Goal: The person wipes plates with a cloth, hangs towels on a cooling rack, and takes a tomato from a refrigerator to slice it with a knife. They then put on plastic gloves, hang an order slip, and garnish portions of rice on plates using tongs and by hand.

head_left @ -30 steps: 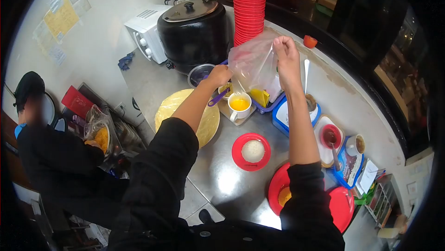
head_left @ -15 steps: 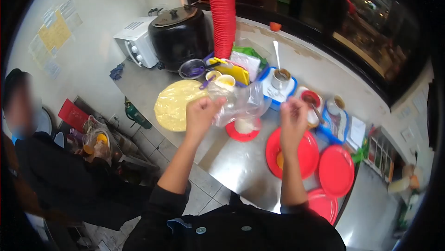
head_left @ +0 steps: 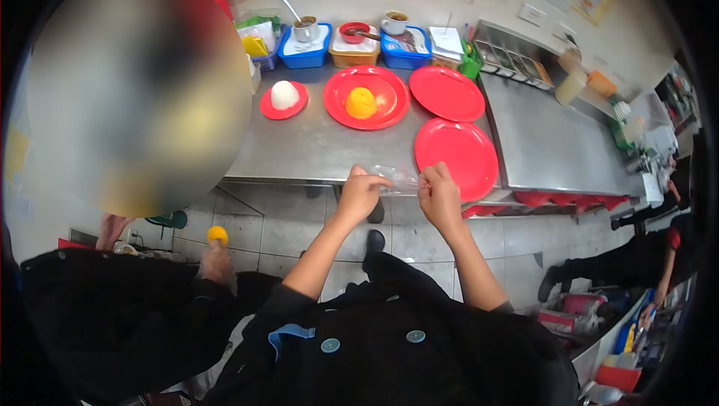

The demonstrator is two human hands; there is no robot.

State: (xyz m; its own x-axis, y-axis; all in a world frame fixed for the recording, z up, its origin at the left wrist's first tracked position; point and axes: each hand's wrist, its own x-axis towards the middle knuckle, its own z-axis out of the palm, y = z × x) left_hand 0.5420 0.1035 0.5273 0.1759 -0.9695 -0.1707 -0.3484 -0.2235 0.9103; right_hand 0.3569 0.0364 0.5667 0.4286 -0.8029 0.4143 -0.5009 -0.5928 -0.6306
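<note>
A clear plastic bag [head_left: 397,180] is stretched between my two hands, in front of the counter's near edge. My left hand [head_left: 361,195] pinches its left end, and my right hand [head_left: 440,195] grips its right end beside an empty red plate [head_left: 458,157]. Beyond them, a large red plate [head_left: 389,102] holds a yellow mound [head_left: 361,103]. To its left, a white mound of rice [head_left: 284,95] sits on a small red plate [head_left: 274,112]. Another red plate [head_left: 447,93] lies at the right.
Blue-lidded tubs [head_left: 305,54] with cups line the wall. A steel counter [head_left: 562,144] continues right, below a rack of trays [head_left: 517,65]. A co-worker at the left has a gloved hand [head_left: 219,267] near a yellow item; another person [head_left: 622,256] is far right.
The view has swung right and down, toward the plates. My hands have lowered with the bag, now bunched narrower, from over the counter to its near edge. The co-worker appears closer.
</note>
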